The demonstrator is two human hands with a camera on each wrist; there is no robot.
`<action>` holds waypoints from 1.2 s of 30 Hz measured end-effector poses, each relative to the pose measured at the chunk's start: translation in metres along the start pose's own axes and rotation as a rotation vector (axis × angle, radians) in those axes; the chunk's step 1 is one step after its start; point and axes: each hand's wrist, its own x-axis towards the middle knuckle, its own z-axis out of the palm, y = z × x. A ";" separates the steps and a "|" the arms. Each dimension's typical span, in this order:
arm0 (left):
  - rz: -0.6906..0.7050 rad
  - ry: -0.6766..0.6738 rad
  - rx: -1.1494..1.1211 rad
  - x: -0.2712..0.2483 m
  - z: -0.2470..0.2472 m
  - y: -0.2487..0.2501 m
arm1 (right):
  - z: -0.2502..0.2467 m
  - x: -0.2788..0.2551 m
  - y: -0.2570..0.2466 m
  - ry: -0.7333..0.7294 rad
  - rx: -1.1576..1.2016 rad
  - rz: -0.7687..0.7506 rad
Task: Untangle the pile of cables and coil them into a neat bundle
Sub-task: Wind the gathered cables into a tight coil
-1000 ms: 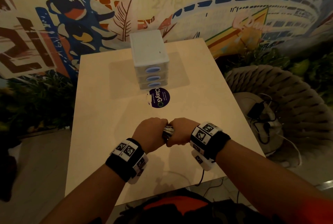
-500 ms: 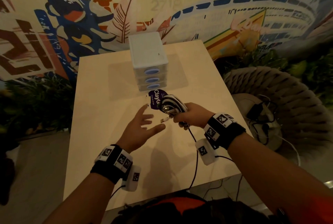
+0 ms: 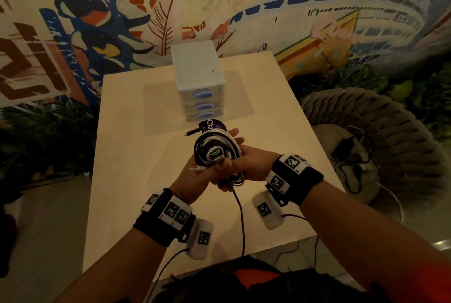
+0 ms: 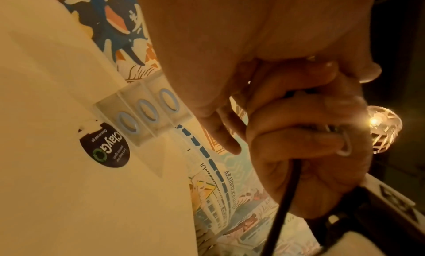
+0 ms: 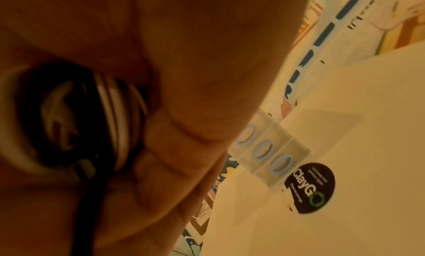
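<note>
I had the coil of cables (image 3: 216,150) raised above the surface (image 3: 136,156), its ring standing upright and facing me. My right hand (image 3: 251,166) clenched its near edge; my left hand (image 3: 207,178) pinched below. A black tail (image 3: 240,217) hung towards me, nearer my left, I judged.

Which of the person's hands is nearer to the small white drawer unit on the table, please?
Right. The right hand holds the coiled cables with its fingers stretched toward the drawer unit; the left hand pinches the coil's lower edge, closer to the person.
</note>
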 end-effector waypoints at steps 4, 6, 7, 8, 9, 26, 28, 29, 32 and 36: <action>-0.045 -0.008 -0.092 0.000 0.000 -0.004 | -0.002 0.000 -0.009 -0.021 -0.066 0.069; -0.058 -0.007 -0.119 0.000 -0.001 -0.006 | -0.001 0.002 -0.008 -0.028 -0.067 0.099; -0.069 -0.005 -0.137 0.000 -0.001 -0.006 | 0.000 0.002 -0.006 -0.027 -0.066 0.114; -0.083 0.000 -0.156 0.000 -0.002 -0.007 | 0.001 0.003 -0.004 -0.021 -0.068 0.137; -0.096 0.006 -0.173 0.000 -0.002 -0.008 | 0.002 0.004 -0.002 -0.013 -0.072 0.165; -0.079 0.207 0.368 0.005 -0.045 -0.002 | -0.039 -0.023 0.038 0.252 -0.500 0.441; -0.090 0.162 0.607 0.006 -0.051 -0.004 | -0.039 -0.025 0.034 0.290 -0.423 0.444; -0.083 0.124 0.740 0.007 -0.052 -0.005 | -0.038 -0.024 0.032 0.306 -0.383 0.430; -0.034 -0.042 1.077 0.009 -0.043 -0.006 | -0.032 -0.019 0.026 0.362 -0.321 0.377; -0.038 -0.120 1.259 0.009 -0.033 -0.010 | -0.026 -0.013 0.019 0.424 -0.225 0.387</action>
